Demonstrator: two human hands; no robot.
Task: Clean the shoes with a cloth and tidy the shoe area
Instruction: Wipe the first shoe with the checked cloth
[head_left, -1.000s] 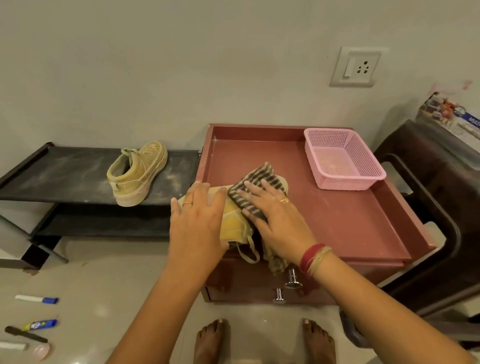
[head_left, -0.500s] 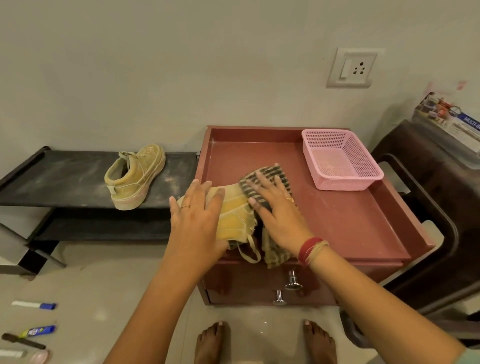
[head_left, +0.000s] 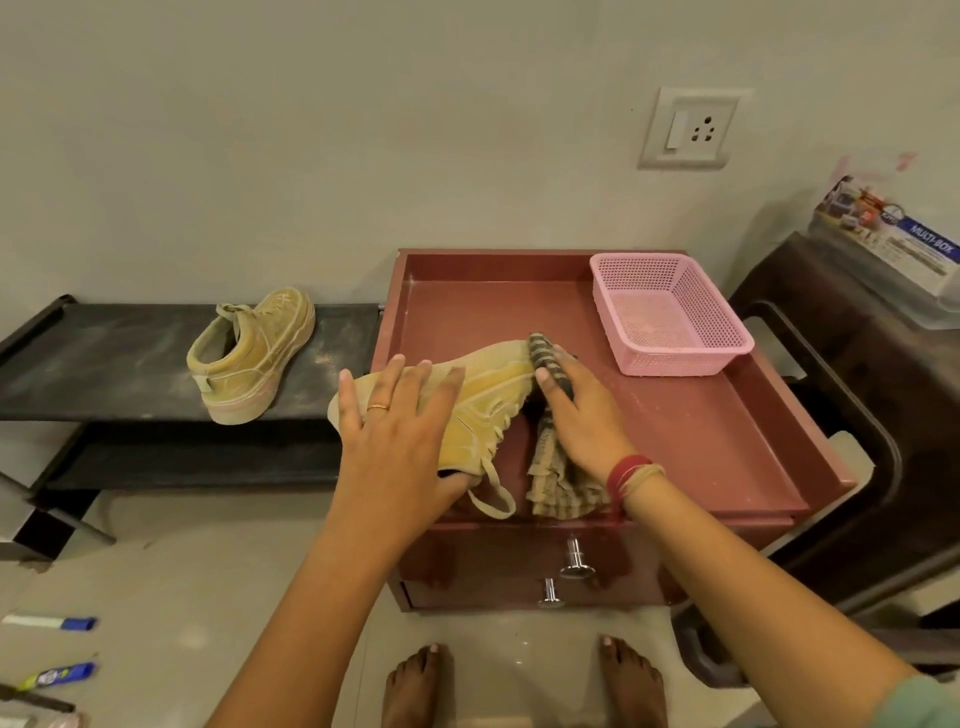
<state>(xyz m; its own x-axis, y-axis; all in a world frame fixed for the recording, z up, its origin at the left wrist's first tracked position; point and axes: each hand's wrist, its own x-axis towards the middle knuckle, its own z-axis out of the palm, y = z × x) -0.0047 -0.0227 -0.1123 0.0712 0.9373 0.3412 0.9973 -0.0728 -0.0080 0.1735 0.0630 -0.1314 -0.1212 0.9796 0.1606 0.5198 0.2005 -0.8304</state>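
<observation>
A tan-yellow sneaker (head_left: 493, 395) lies on its side on the red cabinet top (head_left: 691, 426). My left hand (head_left: 395, 441) presses flat on its heel end and holds it down. My right hand (head_left: 582, 415) grips a striped brown cloth (head_left: 561, 483) against the shoe's toe side, and the cloth's loose end hangs over the cabinet's front edge. The matching sneaker (head_left: 249, 358) stands upright on the black shoe rack (head_left: 104, 353) to the left.
An empty pink mesh basket (head_left: 670, 312) sits at the cabinet's back right. A dark chair (head_left: 857, 415) with a printed box (head_left: 893, 249) stands at the right. Markers and tubes (head_left: 52, 654) lie on the floor at lower left. My bare feet (head_left: 519, 686) stand before the cabinet.
My right hand has slid the cloth off the top of the shoe to its right side, uncovering more of the upper. The left hand has stayed on the heel.
</observation>
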